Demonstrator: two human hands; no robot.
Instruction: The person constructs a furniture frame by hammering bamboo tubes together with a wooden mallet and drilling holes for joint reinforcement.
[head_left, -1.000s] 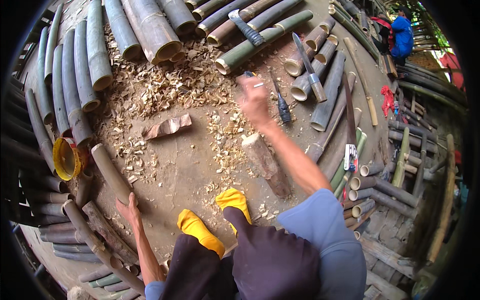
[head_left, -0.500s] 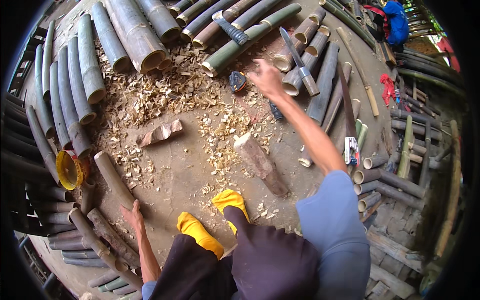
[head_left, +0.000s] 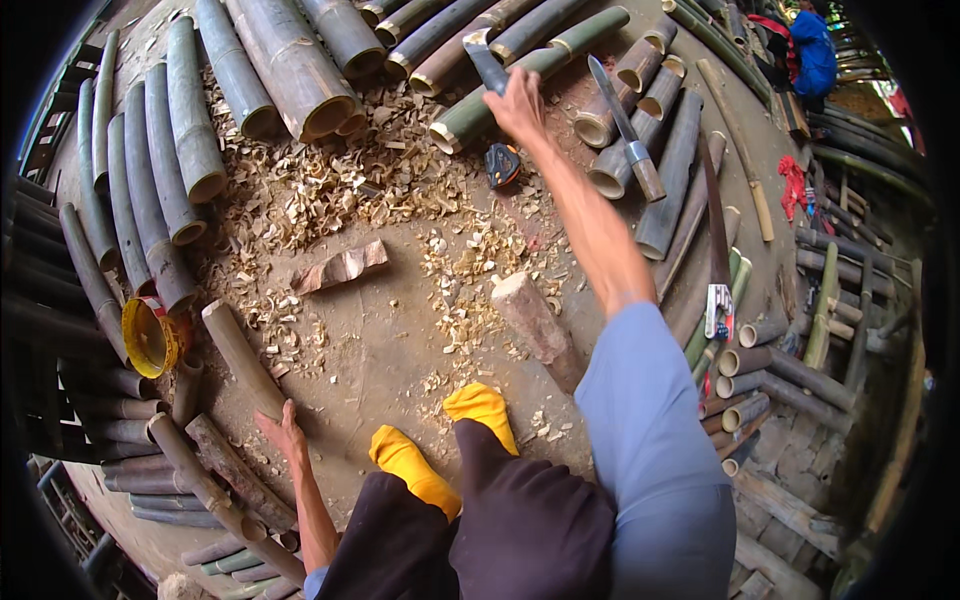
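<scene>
My left hand [head_left: 285, 430] is closed round the lower end of a short bamboo length [head_left: 238, 350], which lies slanted over the ground at the left. Far ahead, my right hand [head_left: 517, 105] closes on the dark wrapped handle of a curved-bladed chopping tool [head_left: 486, 60]. That tool rests across a green bamboo pole [head_left: 470, 125]; my fingers hide part of its handle. Just below the pole lies a black and orange tape measure [head_left: 502, 165]. To the right of my right hand, a knife [head_left: 625, 125] with a wooden handle lies on bamboo pieces.
Wood shavings [head_left: 310, 195] cover the ground ahead. A wood chunk [head_left: 340, 267] and a log stump [head_left: 535, 315] are in the middle. A yellow tape roll [head_left: 150, 337] sits at left, a handsaw [head_left: 717, 235] at right. Bamboo surrounds me; another person [head_left: 812, 50] is far right.
My right hand has moved forward from above the tape measure onto the chopping tool's handle and closed there. My left hand keeps its hold on the bamboo. The view has shifted slightly.
</scene>
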